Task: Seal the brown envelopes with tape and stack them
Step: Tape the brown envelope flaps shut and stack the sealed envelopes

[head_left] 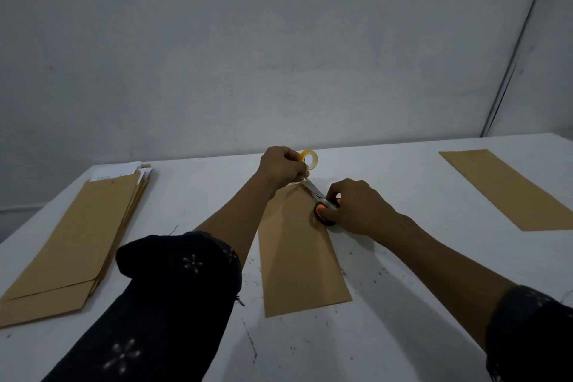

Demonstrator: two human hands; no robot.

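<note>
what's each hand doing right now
Left hand: holding the tape roll.
Right hand: holding the scissors, blades toward the tape over the middle envelope.

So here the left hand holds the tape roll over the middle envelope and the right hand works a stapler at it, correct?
Not quite. In the head view the right hand grips scissors, not a stapler. The rest stands: the left hand holds the tape roll over the middle envelope.
</note>
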